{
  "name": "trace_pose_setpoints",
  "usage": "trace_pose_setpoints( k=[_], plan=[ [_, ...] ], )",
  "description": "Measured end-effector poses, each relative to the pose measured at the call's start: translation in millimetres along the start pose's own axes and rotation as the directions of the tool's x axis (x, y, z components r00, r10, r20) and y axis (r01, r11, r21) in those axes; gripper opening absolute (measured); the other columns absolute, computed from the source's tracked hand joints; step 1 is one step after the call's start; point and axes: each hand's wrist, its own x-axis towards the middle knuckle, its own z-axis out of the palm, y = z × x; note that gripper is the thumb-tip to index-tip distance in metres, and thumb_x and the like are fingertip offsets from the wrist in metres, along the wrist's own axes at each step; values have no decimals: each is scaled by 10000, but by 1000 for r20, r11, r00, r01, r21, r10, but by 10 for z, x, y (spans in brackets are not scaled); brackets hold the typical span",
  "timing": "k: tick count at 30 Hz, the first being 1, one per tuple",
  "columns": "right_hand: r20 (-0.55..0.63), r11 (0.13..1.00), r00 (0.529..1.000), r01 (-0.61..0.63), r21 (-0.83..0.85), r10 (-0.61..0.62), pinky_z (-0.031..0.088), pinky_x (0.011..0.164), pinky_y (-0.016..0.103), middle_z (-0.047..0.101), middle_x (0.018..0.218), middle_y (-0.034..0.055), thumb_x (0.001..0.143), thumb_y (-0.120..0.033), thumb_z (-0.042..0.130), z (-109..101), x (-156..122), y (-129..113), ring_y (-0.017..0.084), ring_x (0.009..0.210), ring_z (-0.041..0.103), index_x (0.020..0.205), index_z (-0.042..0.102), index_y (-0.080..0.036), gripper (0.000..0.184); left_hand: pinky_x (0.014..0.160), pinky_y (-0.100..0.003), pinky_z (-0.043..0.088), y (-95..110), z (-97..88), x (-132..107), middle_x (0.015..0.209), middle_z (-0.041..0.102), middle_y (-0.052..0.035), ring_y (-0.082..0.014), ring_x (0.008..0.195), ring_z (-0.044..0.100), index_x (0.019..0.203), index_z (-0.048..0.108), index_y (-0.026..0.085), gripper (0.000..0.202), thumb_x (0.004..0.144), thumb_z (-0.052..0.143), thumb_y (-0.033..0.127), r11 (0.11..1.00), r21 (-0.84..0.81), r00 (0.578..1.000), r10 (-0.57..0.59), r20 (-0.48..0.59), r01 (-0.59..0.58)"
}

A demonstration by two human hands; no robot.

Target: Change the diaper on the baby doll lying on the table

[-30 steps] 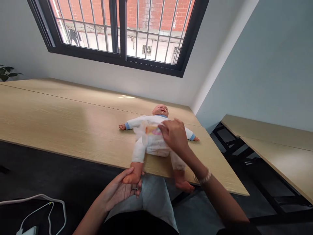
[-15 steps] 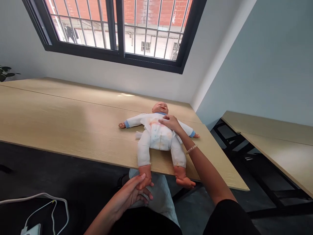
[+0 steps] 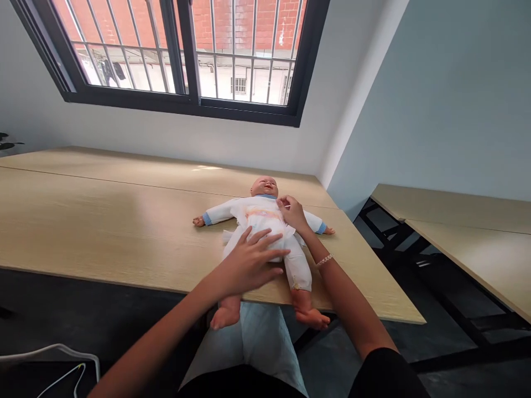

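A baby doll point(image 3: 265, 187) lies on its back on the table, head toward the window, arms spread and feet past the near edge. It wears a white suit with blue cuffs. Around its hips is a white diaper point(image 3: 265, 221) with a coloured waistband. My left hand point(image 3: 253, 262), fingers spread, hovers over or rests on the lower diaper, hiding part of it and the upper leg. My right hand point(image 3: 291, 214) is pinched at the diaper's upper side edge, a small white bit showing between thumb and fingers. A white flap point(image 3: 227, 236) sticks out beside the opposite hip.
The wooden table point(image 3: 103, 226) runs along the wall under a barred window point(image 3: 182, 55). Another table point(image 3: 456, 215) with a black frame stands at the right. A white cable point(image 3: 58, 349) lies at lower left. My legs point(image 3: 257, 337) are under the near edge.
My left hand has left the doll's foot and risen over the diaper, its fingers now spread. The right hand has shifted from the waistband's middle toward its side. The view has tilted slightly.
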Motion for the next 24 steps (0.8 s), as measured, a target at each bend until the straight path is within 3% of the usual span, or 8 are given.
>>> trace_pose_setpoints(
  k=[2,5,8,11,14,18,21,24],
  plan=[
    [-47,1000,999,-26,-13,26,481,768,328,678,892,82,853,-449,492,-173,-37,90,204,812,603,811,595,-191,280,1145,-646,166,-184,97,285,1554,375,-41,-348,1423,320,1381,521,344,448,938,574,377,993,104,990,48,132,-62],
    [-53,993,993,-112,-39,110,474,742,333,682,882,90,826,-486,525,-531,-176,247,210,787,607,819,604,-183,314,1140,-664,117,-419,211,563,1593,287,-30,-327,1451,273,1455,411,366,474,986,479,390,984,133,973,87,212,-117],
    [146,974,965,-208,-87,219,455,708,323,685,838,80,764,-534,619,-889,-384,364,208,750,601,833,639,-162,379,1159,-618,107,-594,228,750,1570,339,-9,-288,1462,263,1456,403,371,489,990,404,519,992,63,954,85,287,-107],
    [399,958,871,-263,-118,288,440,679,304,683,801,65,667,-575,728,-1105,-583,411,203,736,596,847,663,-147,469,1171,-586,91,-732,218,914,1533,408,17,-257,1469,253,1427,440,378,511,976,347,599,998,-21,925,60,376,-56],
    [486,941,806,-293,-168,338,433,667,295,679,776,55,559,-575,803,-1146,-704,420,201,738,592,781,655,-153,500,1189,-537,62,-850,249,1039,1518,431,35,-216,1472,250,1424,444,367,510,1002,244,573,995,-97,914,58,402,-20],
    [516,940,785,-286,-187,342,405,611,280,648,688,37,576,-587,782,-1086,-742,402,179,681,565,654,612,-162,465,1206,-459,46,-962,327,1104,1507,452,17,-186,1452,294,1458,393,330,540,994,254,569,985,-170,928,53,369,12],
    [530,935,781,-346,-71,329,396,573,268,624,648,14,599,-582,778,-1066,-745,349,149,619,538,678,605,-161,462,1207,-446,56,-999,369,1098,1462,511,-8,-204,1387,404,1423,437,291,554,958,362,583,970,-240,945,43,323,38],
    [462,879,821,-450,157,337,470,620,287,650,706,20,579,-543,825,-1063,-743,260,157,648,589,769,600,-167,477,1204,-444,68,-1002,382,1077,1422,553,-39,-220,1340,461,1364,494,251,559,924,440,592,951,-303,961,30,273,56]
  ],
)
